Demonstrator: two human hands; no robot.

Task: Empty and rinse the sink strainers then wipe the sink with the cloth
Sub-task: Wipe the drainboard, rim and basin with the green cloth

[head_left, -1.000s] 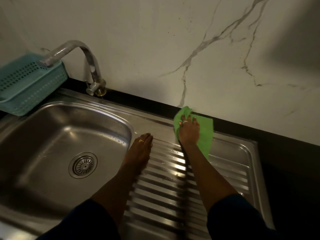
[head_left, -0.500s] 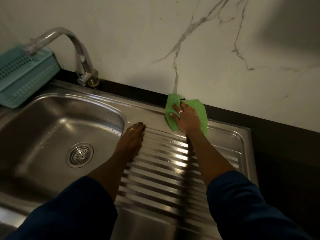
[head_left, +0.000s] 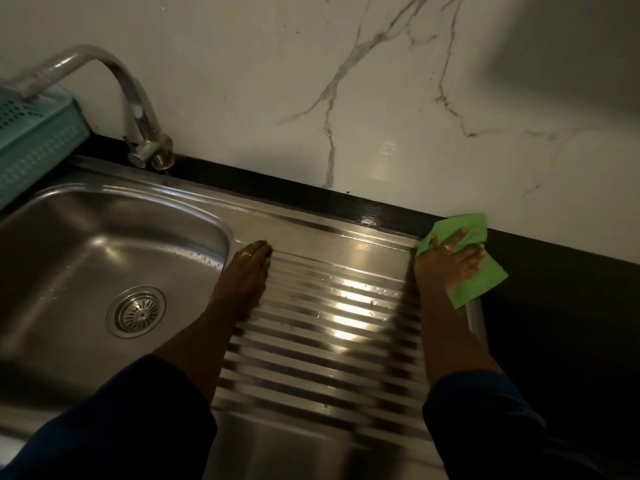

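Note:
A steel sink (head_left: 79,244) fills the left, with a round strainer (head_left: 136,311) seated in its drain. To its right lies the ribbed drainboard (head_left: 329,306). My right hand (head_left: 446,261) presses a green cloth (head_left: 474,271) flat on the far right corner of the drainboard, by the black counter strip. My left hand (head_left: 247,278) rests flat, fingers together, on the rim between basin and drainboard, holding nothing.
A curved steel tap (head_left: 135,112) rises from the back rim, its spout reaching left. A teal perforated basket (head_left: 31,147) stands at the far left. A white marble wall runs behind, and dark counter (head_left: 561,306) lies right of the drainboard.
My right hand has slid the green cloth rightwards along the back of the drainboard to its far right corner. My left hand has stayed on the rim.

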